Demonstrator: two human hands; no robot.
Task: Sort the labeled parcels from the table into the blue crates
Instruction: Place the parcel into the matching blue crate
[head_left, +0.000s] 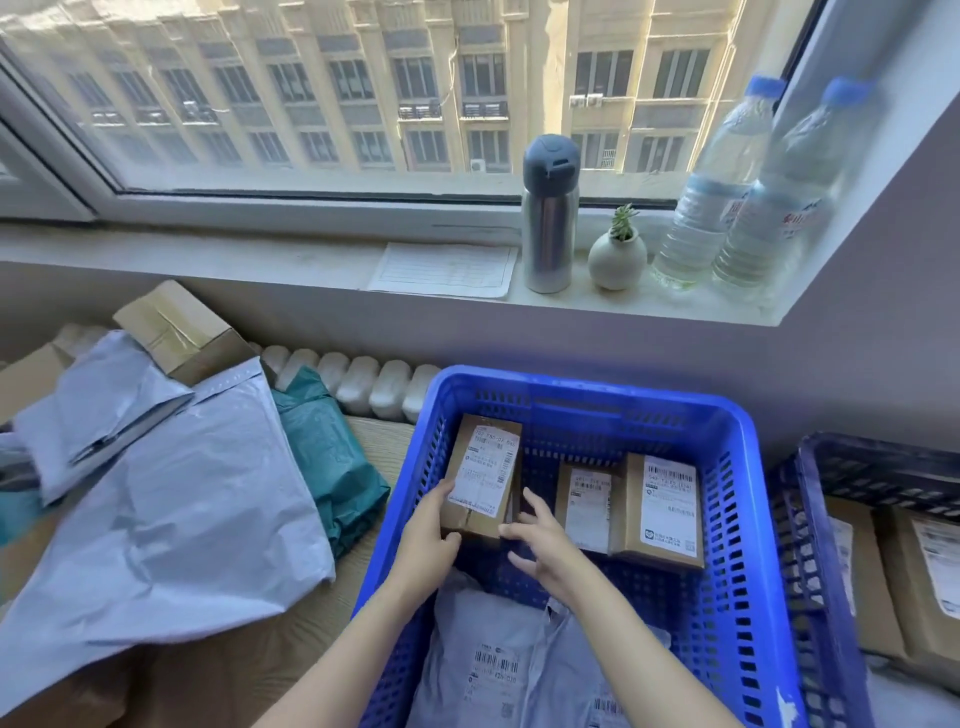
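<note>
I'm holding the labeled parcel (483, 475) inside the blue crate (597, 387), left hand (428, 540) fingers curling round its near-left corner, its long axis running away from me; my right hand (540, 551) is hovering just beside its near-right corner (fingers spread, holding nothing).

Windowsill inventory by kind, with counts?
Water bottles: 2
Steel flask: 1
Vase with plant: 1
Paper sheet: 1
Total: 5
</note>
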